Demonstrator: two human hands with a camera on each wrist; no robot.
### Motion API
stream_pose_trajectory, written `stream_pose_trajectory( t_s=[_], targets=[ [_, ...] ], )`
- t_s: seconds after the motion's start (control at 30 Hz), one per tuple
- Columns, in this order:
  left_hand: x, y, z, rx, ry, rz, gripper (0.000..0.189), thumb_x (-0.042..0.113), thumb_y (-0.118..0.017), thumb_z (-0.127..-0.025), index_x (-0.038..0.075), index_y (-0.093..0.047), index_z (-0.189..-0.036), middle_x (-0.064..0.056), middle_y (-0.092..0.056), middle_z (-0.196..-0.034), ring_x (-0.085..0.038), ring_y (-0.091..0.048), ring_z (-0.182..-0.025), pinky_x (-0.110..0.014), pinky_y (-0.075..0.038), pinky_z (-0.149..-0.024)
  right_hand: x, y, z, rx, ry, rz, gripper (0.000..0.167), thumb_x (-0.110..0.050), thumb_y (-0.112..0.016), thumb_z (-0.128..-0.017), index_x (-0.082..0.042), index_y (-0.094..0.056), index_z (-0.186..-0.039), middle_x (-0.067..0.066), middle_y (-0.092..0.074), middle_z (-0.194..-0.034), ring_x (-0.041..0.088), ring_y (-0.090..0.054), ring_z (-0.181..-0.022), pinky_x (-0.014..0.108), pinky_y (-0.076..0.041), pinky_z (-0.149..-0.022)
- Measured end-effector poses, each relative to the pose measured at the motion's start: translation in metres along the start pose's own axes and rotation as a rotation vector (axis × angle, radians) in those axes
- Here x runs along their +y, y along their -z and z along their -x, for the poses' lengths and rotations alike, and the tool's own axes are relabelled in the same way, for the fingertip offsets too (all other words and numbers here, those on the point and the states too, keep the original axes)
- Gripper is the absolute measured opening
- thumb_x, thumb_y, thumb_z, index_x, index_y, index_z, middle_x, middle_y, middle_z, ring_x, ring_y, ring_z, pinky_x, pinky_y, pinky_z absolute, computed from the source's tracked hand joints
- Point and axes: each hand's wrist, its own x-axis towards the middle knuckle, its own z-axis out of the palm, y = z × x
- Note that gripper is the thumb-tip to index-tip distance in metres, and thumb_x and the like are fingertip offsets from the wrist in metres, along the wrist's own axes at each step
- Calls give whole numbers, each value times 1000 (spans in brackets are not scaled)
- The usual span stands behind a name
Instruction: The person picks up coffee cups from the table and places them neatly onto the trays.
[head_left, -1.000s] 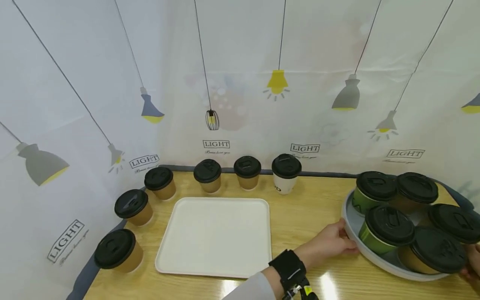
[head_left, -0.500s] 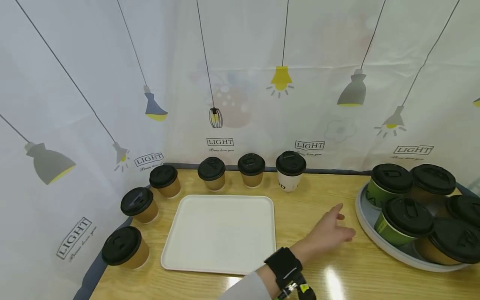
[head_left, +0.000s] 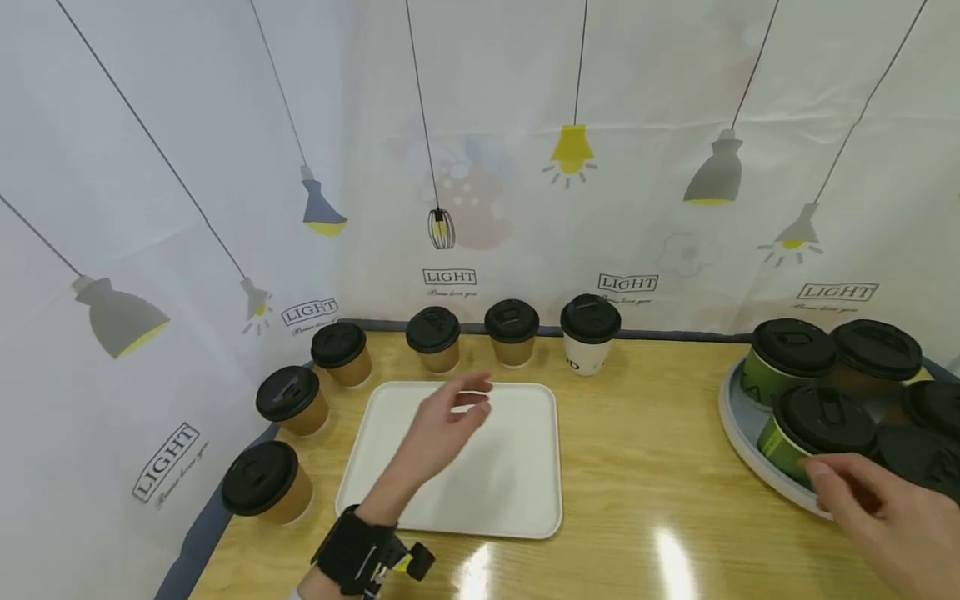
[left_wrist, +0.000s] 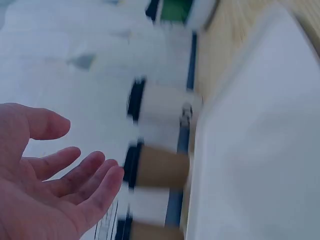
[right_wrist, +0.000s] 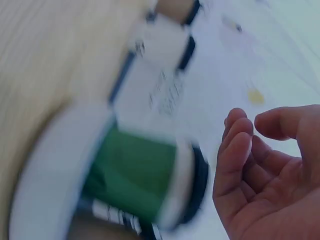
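Observation:
My left hand (head_left: pixel 435 435) hangs over the white rectangular tray (head_left: pixel 510 492), fingers loosely bent and holding nothing. In the left wrist view its fingertips appear in front of a brown paper cup (left_wrist: pixel 162 167) with a black lid, held apart from it as far as I can tell. At the right, my right hand (head_left: pixel 888 521) hovers by the near edge of a round grey tray (head_left: pixel 738 429), its fingers loosely curled around nothing. That tray carries several black-lidded cups, among them a green cup (head_left: pixel 782 446) close to the fingertips. The right wrist view shows a green cup (right_wrist: pixel 137 170) beside the hand, blurred.
Behind the white tray stand brown lidded cups (head_left: pixel 438 358) and one white cup (head_left: pixel 587 354). More brown cups (head_left: pixel 288 500) line the left side. A printed cloth (head_left: pixel 510 100) hangs behind the wooden table (head_left: pixel 645 442).
My left hand has let go of the round tray and swung left over the white tray. The right hand, out of view half a second ago, now shows at the lower right.

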Motion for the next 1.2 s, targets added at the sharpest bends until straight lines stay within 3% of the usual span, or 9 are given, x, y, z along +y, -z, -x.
stream_pose_trajectory(
  t_s=[0.03, 0.1, 0.23, 0.4, 0.53, 0.67, 0.73, 0.93, 1.2],
  targets=[
    [-8, 9, 3, 51, 4, -40, 39, 12, -62, -103, 5, -60, -141, -12, -66, -131, -29, -64, -120, -46, -55, -97, -29, 4, -1, -73, 11, 28, 40, -29, -48, -112, 6, -66, -115, 1, -59, -77, 16, -49, -62, 34, -39, -57],
    [-23, 26, 8, 147, 13, -130, 35, 10, -63, -102, 4, -64, -136, -11, -69, -126, -28, -66, -116, -45, -57, -94, -47, -3, -9, -187, 54, 60, 43, -39, -50, -110, -1, -70, -112, -1, -62, -78, 15, -53, -66, 36, -43, -59],
    [-52, 49, 19, 279, 34, -340, 30, 10, -62, -101, 3, -69, -129, -12, -71, -120, -29, -68, -109, -45, -58, -90, -72, -33, -20, -239, 208, -37, 30, -33, -55, -109, -11, -75, -107, -7, -62, -75, 7, -52, -61, 30, -41, -56],
    [-80, 61, 30, 350, 99, -639, 30, 14, -64, -99, -2, -70, -123, -19, -68, -116, -37, -66, -103, -52, -56, -84, -112, -79, -31, -325, 293, -44, 18, -22, -61, -105, -12, -75, -101, -9, -58, -72, 9, -47, -60, 30, -39, -57],
    [-90, 64, 36, 330, 184, -788, 39, 18, -65, -98, -9, -66, -126, -27, -63, -120, -42, -64, -104, -56, -56, -82, -139, -110, -36, -383, 303, -30, 16, -19, -64, -102, -13, -72, -90, -6, -55, -67, 11, -47, -59, 28, -38, -55],
    [-94, 67, 38, 274, 247, -843, 47, 20, -64, -99, -16, -60, -128, -33, -59, -124, -46, -61, -110, -59, -55, -87, -157, -132, -43, -384, 352, -31, 24, -16, -66, -100, -14, -65, -76, -5, -46, -60, 10, -41, -53, 26, -33, -52],
    [-96, 70, 39, 254, 255, -857, 47, 20, -66, -98, -18, -59, -124, -33, -59, -118, -47, -62, -105, -59, -55, -84, -163, -140, -46, -407, 356, -32, 31, -16, -67, -100, -13, -60, -70, -5, -43, -58, 10, -39, -52, 25, -31, -51],
    [-101, 76, 42, 238, 236, -853, 31, 13, -67, -95, -17, -60, -102, -27, -61, -90, -46, -65, -83, -56, -56, -69, -180, -156, -50, -535, 255, -24, 36, -19, -68, -100, -12, -59, -66, -3, -40, -56, 12, -38, -49, 25, -28, -51],
    [-105, 82, 40, 171, 166, -868, 5, -7, -60, -89, -11, -64, -88, -23, -60, -79, -41, -63, -76, -53, -54, -67, -179, -160, -49, -523, 271, 11, 38, -13, -69, -97, -12, -57, -61, -5, -40, -54, 11, -38, -47, 24, -28, -48]
  ],
)
